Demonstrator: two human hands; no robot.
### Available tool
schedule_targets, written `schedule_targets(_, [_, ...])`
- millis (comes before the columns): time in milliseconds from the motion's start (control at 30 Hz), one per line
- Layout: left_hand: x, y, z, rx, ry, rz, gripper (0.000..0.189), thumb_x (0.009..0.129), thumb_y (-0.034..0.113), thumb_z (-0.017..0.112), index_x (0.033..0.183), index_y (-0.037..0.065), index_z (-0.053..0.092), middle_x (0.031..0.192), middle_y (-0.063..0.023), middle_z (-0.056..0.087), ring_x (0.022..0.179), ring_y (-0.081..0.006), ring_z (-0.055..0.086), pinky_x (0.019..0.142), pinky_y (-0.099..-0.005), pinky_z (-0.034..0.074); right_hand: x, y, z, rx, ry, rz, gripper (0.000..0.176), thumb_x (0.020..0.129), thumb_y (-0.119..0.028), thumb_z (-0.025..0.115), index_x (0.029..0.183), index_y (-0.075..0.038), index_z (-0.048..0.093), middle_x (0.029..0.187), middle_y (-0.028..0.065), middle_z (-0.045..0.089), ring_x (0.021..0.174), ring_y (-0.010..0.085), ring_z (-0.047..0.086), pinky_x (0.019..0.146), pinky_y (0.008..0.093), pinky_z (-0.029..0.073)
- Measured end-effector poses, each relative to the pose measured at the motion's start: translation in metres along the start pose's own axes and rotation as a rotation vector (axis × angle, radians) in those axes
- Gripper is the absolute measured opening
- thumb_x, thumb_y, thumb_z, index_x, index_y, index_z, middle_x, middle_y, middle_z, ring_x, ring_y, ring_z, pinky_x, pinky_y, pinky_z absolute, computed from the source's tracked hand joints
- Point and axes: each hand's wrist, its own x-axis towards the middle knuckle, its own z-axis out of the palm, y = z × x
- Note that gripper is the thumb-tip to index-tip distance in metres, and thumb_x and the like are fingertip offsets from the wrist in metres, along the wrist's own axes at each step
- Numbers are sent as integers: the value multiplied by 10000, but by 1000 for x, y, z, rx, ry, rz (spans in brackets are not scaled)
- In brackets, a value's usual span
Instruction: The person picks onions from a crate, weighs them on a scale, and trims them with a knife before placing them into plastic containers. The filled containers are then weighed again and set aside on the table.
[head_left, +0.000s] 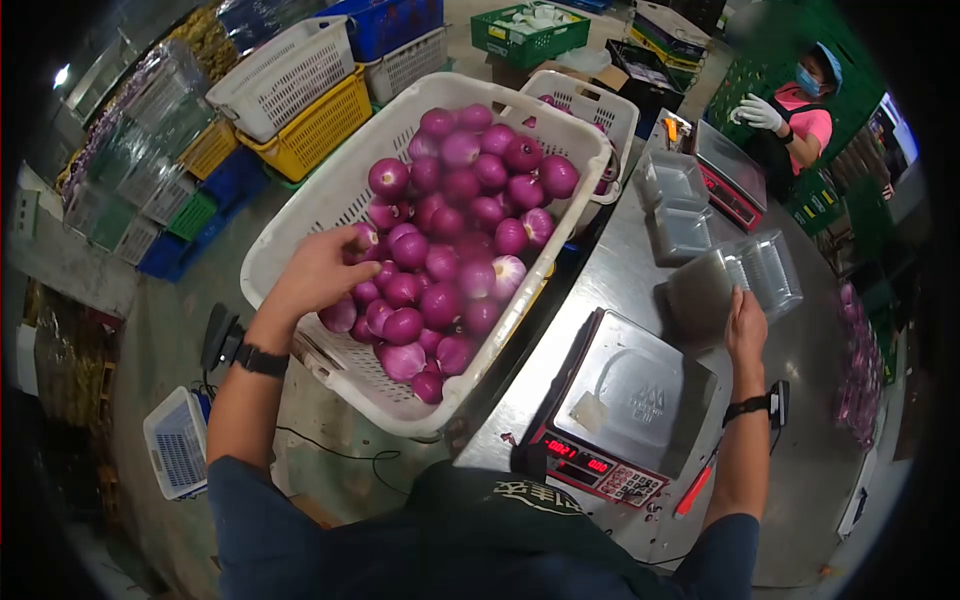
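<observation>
My left hand (pixel 325 268) is over the near left part of a white plastic crate (pixel 275 235) heaped with peeled red onions (pixel 440 305). Its fingers and thumb curl around a red onion (pixel 367 238) at the edge of the heap. On the right, my right hand (pixel 745 325) grips the near edge of a clear plastic tray (pixel 765 275), tilted above the steel table (pixel 800 370). Left of that hand stands a digital scale (pixel 640 385) with lit red digits and a small pale square piece (pixel 590 411) on its plate.
More clear trays (pixel 680 195) and a second scale (pixel 730 175) stand farther along the table. A red-handled tool (pixel 695 490) lies beside the near scale. Across the table is a person in white gloves (pixel 762 112). Stacked crates (pixel 310 110) fill the back left.
</observation>
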Motion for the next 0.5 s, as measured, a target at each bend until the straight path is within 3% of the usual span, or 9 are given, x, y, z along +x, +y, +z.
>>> schedule_targets(33, [13, -1, 7, -8, -7, -7, 408, 811, 263, 819, 1084, -13, 694, 890, -141, 723, 808, -289, 704, 781, -395, 566, 1, 0, 2, -5, 31, 1, 483, 1104, -422, 423, 919, -16, 607, 940, 263, 672, 923, 498, 622, 785, 565, 468])
schedule_targets(100, [38, 3, 27, 161, -141, 241, 410, 797, 267, 799, 1087, -5, 698, 952, -179, 727, 893, -371, 704, 843, -442, 560, 6, 6, 12, -12, 65, 7, 495, 1103, -441, 421, 925, -16, 603, 915, 263, 667, 901, 504, 616, 772, 559, 465])
schedule_targets(133, [50, 3, 42, 153, -150, 243, 410, 797, 267, 799, 1087, -5, 698, 952, -179, 727, 893, -371, 704, 843, -442, 560, 6, 6, 14, -10, 110, 13, 508, 1102, -460, 419, 931, -16, 598, 891, 263, 663, 878, 511, 611, 760, 552, 463])
schedule_targets(233, [85, -9, 104, 230, -218, 553, 486, 759, 233, 812, 1170, 11, 675, 1130, -194, 680, 1082, -397, 635, 952, -474, 522, 8, 2, 15, -34, 150, 138, 479, 1102, -437, 435, 946, -21, 616, 879, 232, 675, 853, 461, 637, 765, 521, 481])
schedule_targets(367, [93, 5, 157, 367, -277, 539, 558, 723, 270, 858, 1196, 55, 654, 1093, -184, 641, 1064, -389, 607, 909, -475, 521, 9, 17, 15, 54, 302, 197, 438, 1100, -384, 463, 958, -3, 624, 843, 197, 682, 805, 391, 663, 741, 482, 499])
schedule_targets(433, [93, 3, 169, 417, -270, 511, 586, 708, 287, 873, 1206, 76, 648, 1085, -182, 629, 1055, -383, 598, 900, -477, 518, -5, -4, -20, 319, 438, 215, 390, 1108, -327, 466, 969, 0, 627, 814, 154, 665, 758, 294, 659, 713, 420, 504])
schedule_targets(500, [95, 3, 177, 480, -192, 483, 616, 681, 318, 891, 1207, 107, 649, 1080, -183, 627, 1046, -371, 599, 902, -480, 515, -46, -28, -40, 362, 406, 49, 311, 1109, -229, 467, 940, -2, 595, 818, 134, 629, 760, 259, 633, 717, 383, 508])
